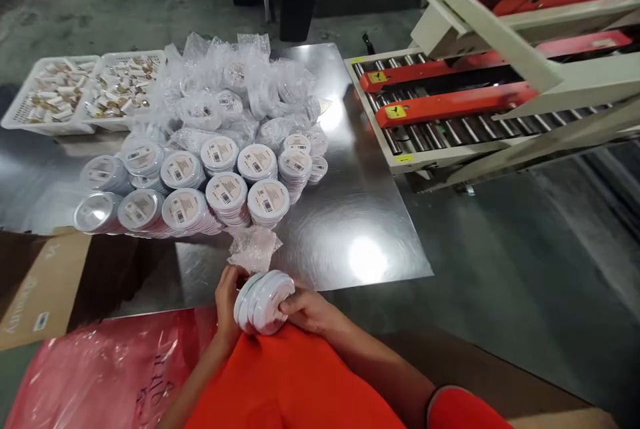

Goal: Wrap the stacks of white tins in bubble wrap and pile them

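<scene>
Close to my body I hold a short stack of round white labelled discs [265, 302], tilted on its side. My left hand [229, 299] closes on the left end, with some of its fingers hidden behind the stack. On the right end, my right hand [307, 309] grips with its thumb over the front disc's face. Just beyond the stack, a crumpled piece of bubble wrap [255, 249] lies at the table's near edge. Several piles of similar discs [227, 192] with barcode labels stand farther back on the metal table [345, 229].
Bubble-wrapped bundles [235, 75] are heaped behind the piles. Two white baskets [47, 127] hold small white-and-brown pieces. A roller conveyor [425, 135] with red arms is at right. A cardboard box [45, 282] and a pink plastic bag [115, 375] are at left.
</scene>
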A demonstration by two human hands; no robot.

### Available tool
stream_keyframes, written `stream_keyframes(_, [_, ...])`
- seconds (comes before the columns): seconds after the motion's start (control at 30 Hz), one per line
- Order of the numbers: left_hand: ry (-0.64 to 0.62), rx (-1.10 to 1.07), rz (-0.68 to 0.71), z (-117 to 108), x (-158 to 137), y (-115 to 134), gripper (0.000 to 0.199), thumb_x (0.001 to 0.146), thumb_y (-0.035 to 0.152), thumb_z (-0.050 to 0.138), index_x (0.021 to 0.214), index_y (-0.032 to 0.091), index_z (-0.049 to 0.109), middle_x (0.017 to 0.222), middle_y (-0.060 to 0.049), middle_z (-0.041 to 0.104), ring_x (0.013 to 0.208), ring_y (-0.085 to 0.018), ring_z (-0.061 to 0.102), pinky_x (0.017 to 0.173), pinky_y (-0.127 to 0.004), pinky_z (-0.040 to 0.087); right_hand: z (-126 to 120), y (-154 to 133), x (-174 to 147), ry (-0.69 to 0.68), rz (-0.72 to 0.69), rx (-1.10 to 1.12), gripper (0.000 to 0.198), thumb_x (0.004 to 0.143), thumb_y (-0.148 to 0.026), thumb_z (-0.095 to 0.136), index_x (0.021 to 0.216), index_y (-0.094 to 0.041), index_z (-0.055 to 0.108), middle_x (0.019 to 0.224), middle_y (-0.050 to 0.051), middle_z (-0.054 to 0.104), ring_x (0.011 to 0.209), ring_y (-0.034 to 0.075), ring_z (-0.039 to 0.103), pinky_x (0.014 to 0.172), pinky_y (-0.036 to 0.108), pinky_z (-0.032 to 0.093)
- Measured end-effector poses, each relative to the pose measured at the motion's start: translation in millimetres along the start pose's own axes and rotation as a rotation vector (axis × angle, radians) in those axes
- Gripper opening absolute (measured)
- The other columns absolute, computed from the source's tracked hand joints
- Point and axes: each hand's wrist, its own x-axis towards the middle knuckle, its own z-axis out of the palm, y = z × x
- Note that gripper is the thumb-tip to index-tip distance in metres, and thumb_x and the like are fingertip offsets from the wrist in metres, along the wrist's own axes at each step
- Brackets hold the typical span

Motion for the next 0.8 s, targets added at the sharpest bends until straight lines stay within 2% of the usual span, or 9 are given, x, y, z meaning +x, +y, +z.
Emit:
stream_keyframes(0.07, [0.011,-0.019,0.018,-3,-1,2,0.028,0.079,0.037,0.056,0.057,0.020,0.052,0.060,0.001,0.053,0.059,-0.014,0.051,0.056,-0.025,0.041,2,1,2,0.002,-0.004,0.002,0.041,0.051,-0.024,0.086,0.086,-0.013,0.069,0.086,0.006,0.073,0.087,0.021,0.067,0.076,0.029,0.049])
stream_keyframes(0.13, [0.095,-0.013,-0.004,-8,-2,1,0.034,0.081,0.039,0.057,0.054,0.020,0.047,0.057,0.003,0.047,0.056,-0.012,0.045,0.054,-0.024,0.038,0,2,3,0.043,-0.020,0.012,0.042,0.052,-0.025,0.086,0.089,-0.013,0.068,0.088,0.006,0.073,0.089,0.021,0.067,0.078,0.029,0.050])
stream_keyframes(0.27, [0.278,0.092,-0.058,-19,-6,-2,0.027,0.077,0.027,0.059,0.057,0.021,0.041,0.058,0.005,0.040,0.056,-0.011,0.040,0.055,-0.023,0.034,-2,1,3,0.181,-0.111,0.024,0.042,0.058,-0.027,0.085,0.094,-0.016,0.068,0.090,0.005,0.072,0.092,0.021,0.066,0.080,0.031,0.050])
stream_keyframes(0.4, [0.112,0.136,-0.080,-19,-13,-4,0.009,0.068,0.014,0.052,0.066,0.021,0.047,0.065,0.004,0.047,0.059,-0.011,0.045,0.057,-0.024,0.036,4,1,6,0.297,-0.253,-0.008,0.044,0.062,-0.032,0.083,0.101,-0.021,0.066,0.093,0.003,0.071,0.093,0.021,0.065,0.088,0.035,0.049])
stream_keyframes(0.47, [0.014,0.085,-0.168,-15,-15,-6,0.017,0.065,0.015,0.055,0.080,0.021,0.053,0.065,0.006,0.049,0.056,-0.011,0.047,0.055,-0.024,0.036,8,2,8,0.342,-0.327,-0.052,0.050,0.059,-0.035,0.086,0.102,-0.022,0.064,0.092,0.001,0.070,0.090,0.020,0.064,0.088,0.034,0.049])
stream_keyframes(0.53, [-0.033,-0.002,-0.251,-11,-14,-10,0.029,0.063,0.019,0.061,0.091,0.020,0.055,0.061,0.008,0.050,0.054,-0.012,0.048,0.054,-0.024,0.037,12,4,8,0.370,-0.404,-0.149,0.056,0.056,-0.037,0.087,0.104,-0.024,0.061,0.090,0.000,0.067,0.087,0.018,0.062,0.086,0.032,0.050])
stream_keyframes(0.63, [-0.008,-0.173,-0.296,-11,-6,-13,0.017,0.068,0.030,0.062,0.079,0.019,0.058,0.061,0.005,0.053,0.057,-0.012,0.050,0.056,-0.024,0.039,15,4,2,0.389,-0.472,-0.423,0.063,0.060,-0.034,0.085,0.113,-0.026,0.053,0.101,0.000,0.062,0.090,0.016,0.060,0.082,0.028,0.050])
stream_keyframes(0.7, [0.053,-0.324,-0.336,-14,0,-9,0.018,0.073,0.035,0.059,0.074,0.018,0.059,0.065,0.003,0.057,0.060,-0.012,0.052,0.058,-0.024,0.041,16,3,-4,0.353,-0.472,-0.647,0.065,0.064,-0.031,0.082,0.119,-0.026,0.047,0.111,0.002,0.058,0.096,0.017,0.058,0.084,0.029,0.049])
stream_keyframes(0.8, [0.124,-0.620,-0.460,-17,6,7,0.025,0.069,0.035,0.067,0.086,0.018,0.061,0.073,0.001,0.063,0.065,-0.012,0.057,0.063,-0.024,0.046,17,2,-10,0.291,-0.418,-0.934,0.060,0.071,-0.026,0.074,0.122,-0.025,0.043,0.114,0.005,0.056,0.100,0.019,0.057,0.085,0.031,0.049])
